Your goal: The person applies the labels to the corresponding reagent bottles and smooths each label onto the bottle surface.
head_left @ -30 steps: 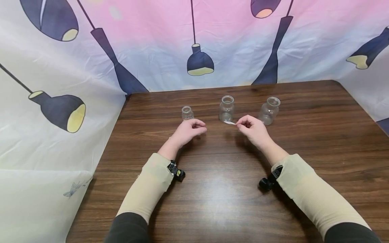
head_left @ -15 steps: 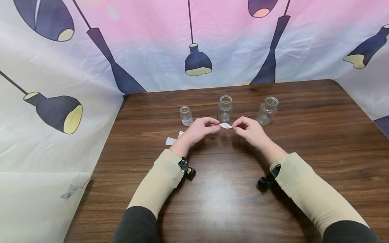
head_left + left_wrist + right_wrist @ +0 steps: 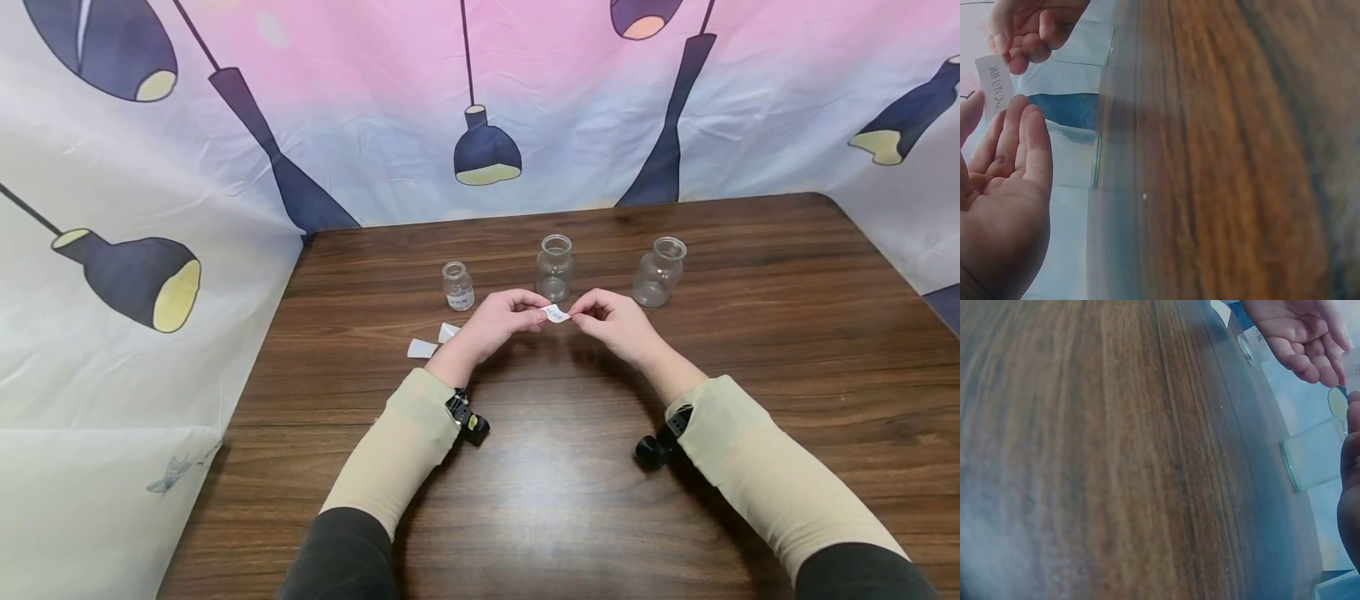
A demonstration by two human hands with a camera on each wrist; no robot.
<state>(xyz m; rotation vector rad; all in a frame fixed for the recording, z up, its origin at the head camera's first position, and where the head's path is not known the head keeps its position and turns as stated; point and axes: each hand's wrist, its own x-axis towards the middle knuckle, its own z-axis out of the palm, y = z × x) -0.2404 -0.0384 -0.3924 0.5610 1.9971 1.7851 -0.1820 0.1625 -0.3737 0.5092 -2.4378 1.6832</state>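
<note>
A small white label (image 3: 555, 313) with printed writing is stretched between both hands, low in front of the middle glass jar (image 3: 554, 271). My left hand (image 3: 508, 319) pinches its left end between thumb and fingertips. The opposite end is pinched by my right hand (image 3: 617, 323). In the left wrist view the label (image 3: 994, 84) shows its writing, the right hand (image 3: 1038, 31) at its upper corner and the left hand (image 3: 1010, 194) below. The right wrist view catches only part of the label (image 3: 1352, 370) at its edge.
A smaller jar (image 3: 458, 287) bearing a white label stands at the left. Another clear jar (image 3: 659, 273) is at the right. Two white paper pieces, one flat slip (image 3: 422, 348) and one beside it (image 3: 447, 332), lie near the left forearm on the wooden table (image 3: 540, 517).
My left hand has moved right to the label and taken its left end. The label has turned its printed face to view. The small jar's label and the paper pieces have come into sight.
</note>
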